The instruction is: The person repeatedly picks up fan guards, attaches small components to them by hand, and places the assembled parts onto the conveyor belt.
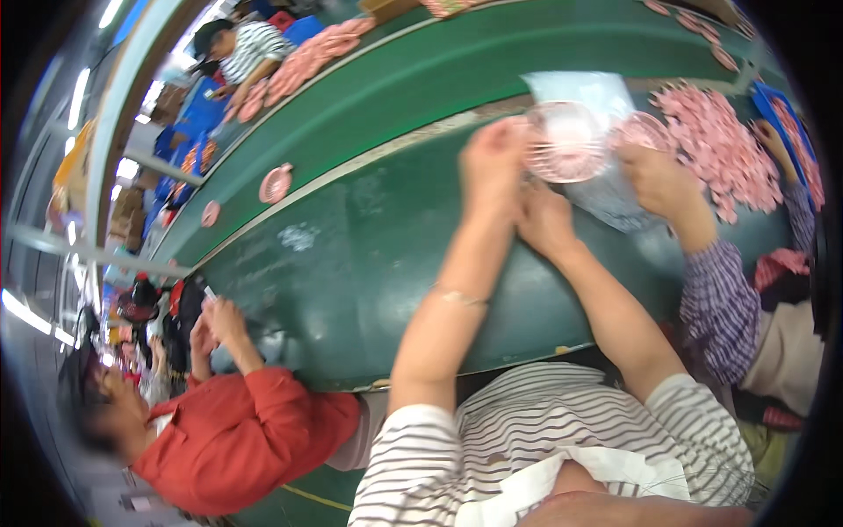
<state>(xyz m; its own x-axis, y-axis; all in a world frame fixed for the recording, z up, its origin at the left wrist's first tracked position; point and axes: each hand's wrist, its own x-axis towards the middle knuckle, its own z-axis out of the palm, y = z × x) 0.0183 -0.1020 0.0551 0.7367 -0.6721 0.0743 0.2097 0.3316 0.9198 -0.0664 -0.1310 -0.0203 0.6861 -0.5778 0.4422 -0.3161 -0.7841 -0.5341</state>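
Observation:
A round pink fan grille (566,145) with slotted ribs is held up above the green work surface. My left hand (496,158) is closed at its left edge, slightly blurred. Just below the rim, my right hand (543,217) is curled with its fingertips against the grille's lower left side; part of its grip is hidden. Behind the grille lies a clear plastic bag (606,198). On the right, a co-worker's hand (659,180) in a checked sleeve grips another pink round grille (643,132), close beside mine.
A heap of small pink parts (716,145) covers the right end of the green table (378,263). Beyond runs a green conveyor belt (369,105) carrying a pink grille (276,183). A co-worker in red (246,439) sits at left. A blue bin (781,114) stands far right.

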